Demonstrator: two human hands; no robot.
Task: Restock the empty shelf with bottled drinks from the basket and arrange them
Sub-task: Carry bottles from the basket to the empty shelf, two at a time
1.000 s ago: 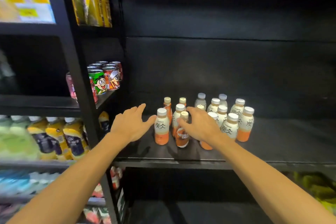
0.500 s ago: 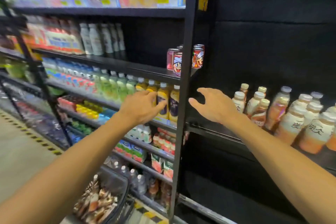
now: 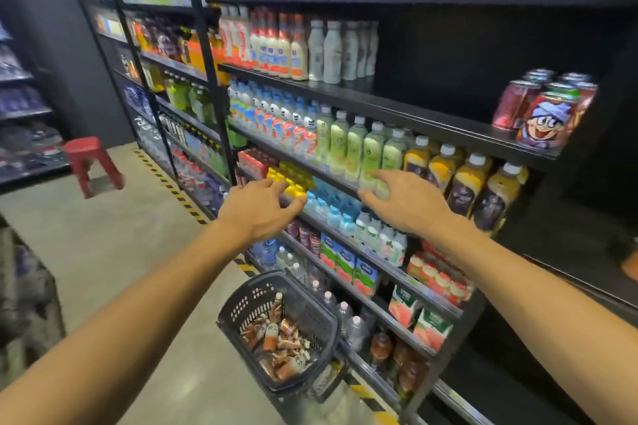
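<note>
Since a moment ago I have turned left, away from the half-filled shelf, and both my hands have come off it. My left hand (image 3: 260,209) and right hand (image 3: 405,202) hang in the air, fingers spread, holding nothing. The basket (image 3: 312,314) stands on the floor far below my fingers, its bottles (image 3: 276,338) lying jumbled; I should bend low and take upright ones by the neck.

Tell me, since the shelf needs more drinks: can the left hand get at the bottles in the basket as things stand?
Probably yes. The left hand is empty and open, and the basket sits on the floor below it with its top uncovered, the bottles lying exposed. It would have to reach well down, though.
</note>
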